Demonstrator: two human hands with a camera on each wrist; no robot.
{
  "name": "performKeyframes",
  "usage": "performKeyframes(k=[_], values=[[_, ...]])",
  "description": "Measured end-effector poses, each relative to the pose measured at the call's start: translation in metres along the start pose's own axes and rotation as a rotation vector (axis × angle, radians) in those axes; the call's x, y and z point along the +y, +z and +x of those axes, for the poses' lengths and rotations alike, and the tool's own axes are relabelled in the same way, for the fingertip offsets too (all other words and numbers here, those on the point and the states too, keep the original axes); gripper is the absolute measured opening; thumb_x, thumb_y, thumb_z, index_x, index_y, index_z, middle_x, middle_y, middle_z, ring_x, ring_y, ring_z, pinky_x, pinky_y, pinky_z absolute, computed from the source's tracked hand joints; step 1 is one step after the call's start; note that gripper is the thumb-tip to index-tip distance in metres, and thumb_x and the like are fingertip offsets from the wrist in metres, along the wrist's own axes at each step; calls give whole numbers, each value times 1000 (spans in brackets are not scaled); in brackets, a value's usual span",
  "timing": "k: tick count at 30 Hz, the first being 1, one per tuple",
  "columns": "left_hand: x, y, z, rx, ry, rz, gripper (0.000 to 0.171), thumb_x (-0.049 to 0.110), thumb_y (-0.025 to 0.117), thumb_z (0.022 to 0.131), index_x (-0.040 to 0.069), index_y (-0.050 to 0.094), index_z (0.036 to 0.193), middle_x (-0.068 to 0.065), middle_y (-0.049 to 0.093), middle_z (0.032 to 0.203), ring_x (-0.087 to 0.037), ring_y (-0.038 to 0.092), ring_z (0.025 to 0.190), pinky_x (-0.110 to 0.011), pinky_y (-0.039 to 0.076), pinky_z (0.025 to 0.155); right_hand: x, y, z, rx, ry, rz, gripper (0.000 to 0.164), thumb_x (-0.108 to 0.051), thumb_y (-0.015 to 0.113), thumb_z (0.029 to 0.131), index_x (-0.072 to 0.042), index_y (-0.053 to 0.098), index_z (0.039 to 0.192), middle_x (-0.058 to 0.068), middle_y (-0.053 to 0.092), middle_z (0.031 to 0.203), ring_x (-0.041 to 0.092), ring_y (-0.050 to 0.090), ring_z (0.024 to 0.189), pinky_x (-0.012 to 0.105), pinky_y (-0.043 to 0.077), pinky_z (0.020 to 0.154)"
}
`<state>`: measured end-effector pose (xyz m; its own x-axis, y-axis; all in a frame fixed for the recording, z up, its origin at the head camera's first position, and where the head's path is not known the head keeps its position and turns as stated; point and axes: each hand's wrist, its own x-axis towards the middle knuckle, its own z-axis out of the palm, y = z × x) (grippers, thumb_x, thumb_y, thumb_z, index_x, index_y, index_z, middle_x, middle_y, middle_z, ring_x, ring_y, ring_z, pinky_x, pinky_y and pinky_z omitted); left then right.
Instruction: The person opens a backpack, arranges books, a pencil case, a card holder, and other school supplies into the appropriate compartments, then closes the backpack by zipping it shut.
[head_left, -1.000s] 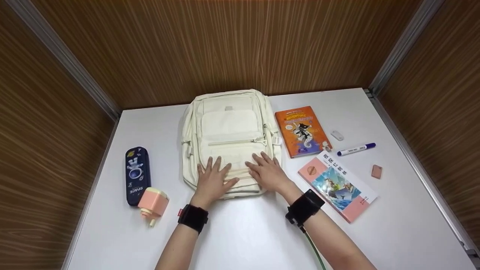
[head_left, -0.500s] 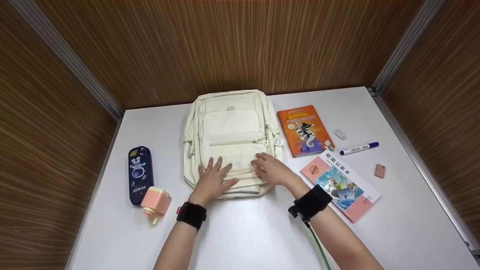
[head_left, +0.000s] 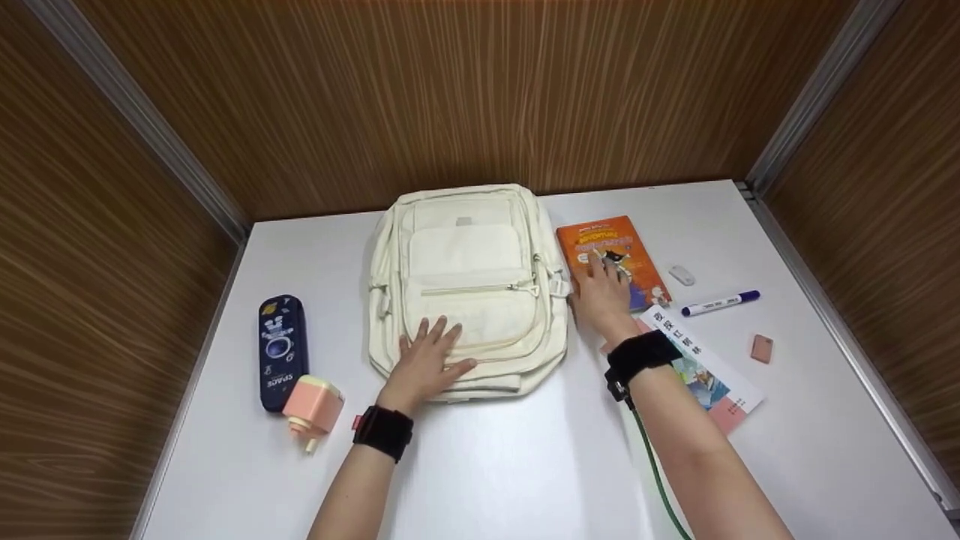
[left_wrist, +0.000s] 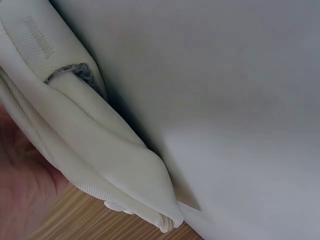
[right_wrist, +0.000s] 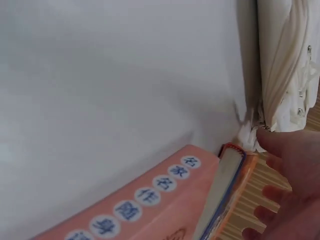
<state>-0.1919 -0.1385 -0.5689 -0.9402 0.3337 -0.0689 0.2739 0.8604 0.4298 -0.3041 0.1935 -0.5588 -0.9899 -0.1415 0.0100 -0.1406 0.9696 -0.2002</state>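
Note:
A cream backpack (head_left: 469,251) lies front side up in the middle of the white table. My left hand (head_left: 424,367) rests on its lower front with fingers spread. Over to the right, my right hand (head_left: 604,304) is above the orange book (head_left: 600,231), covering part of its cover, with fingers loosely extended. In the right wrist view the thumb is close to the backpack's side, and the fingers are over the orange book (right_wrist: 235,192). A pink-and-white book (head_left: 705,375) lies partly under the right wrist and forearm.
Right of the books lie a small white object (head_left: 681,274), a blue-capped marker (head_left: 720,303) and a small pinkish block (head_left: 761,348). On the left, a navy space-print pencil case (head_left: 281,345) touches a pink crank pencil sharpener (head_left: 313,405). Wood-grain panels (head_left: 480,97) enclose the table.
My right hand has left the backpack's lower front and moved right and away from me, over the orange book. The left hand has stayed on the backpack.

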Motion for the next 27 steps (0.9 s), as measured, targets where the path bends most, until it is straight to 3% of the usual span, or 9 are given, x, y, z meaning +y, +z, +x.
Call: performKeyframes(k=[5,9,13,18,25,27], values=[[1,-1,0,-1,11,-21,80,70,44,92,18,36,153,-12,23,159,-40,8,146,-68,6,109,3,10,8,-169,5,-50,56,-34,45,103,-19,31,155,16,10,162,44,1,146,65,3,111],[0,0,-1,-3,21,-32,79,69,45,92,18,37,152,-12,24,159,-41,8,146,-69,5,108,0,15,11,-232,-4,-9,54,-31,35,105,-17,25,157,15,6,163,42,-4,146,65,-2,111],[-3,-2,-1,-1,19,-38,79,69,46,92,18,38,152,-12,25,158,-41,8,146,-70,5,108,-6,16,15,-205,-44,54,57,-32,36,105,-10,23,156,15,9,163,40,-3,147,61,-2,113],[-5,-3,0,-17,13,-72,79,68,47,92,18,38,152,-11,25,158,-39,7,146,-68,3,109,-10,13,20,-139,-123,227,63,-29,40,103,4,21,153,21,15,160,41,4,146,55,1,115],[-6,-3,1,-30,16,-97,79,67,48,92,18,37,152,-10,25,158,-38,6,147,-67,2,110,-10,9,21,-108,-103,449,67,-23,54,98,4,26,152,22,26,156,41,20,142,55,17,113],[-6,-3,1,-28,18,-91,79,68,48,92,18,37,152,-10,25,158,-38,6,147,-67,2,110,-11,10,23,-102,-114,555,65,-16,56,96,7,27,149,26,35,150,41,31,137,53,25,111]])
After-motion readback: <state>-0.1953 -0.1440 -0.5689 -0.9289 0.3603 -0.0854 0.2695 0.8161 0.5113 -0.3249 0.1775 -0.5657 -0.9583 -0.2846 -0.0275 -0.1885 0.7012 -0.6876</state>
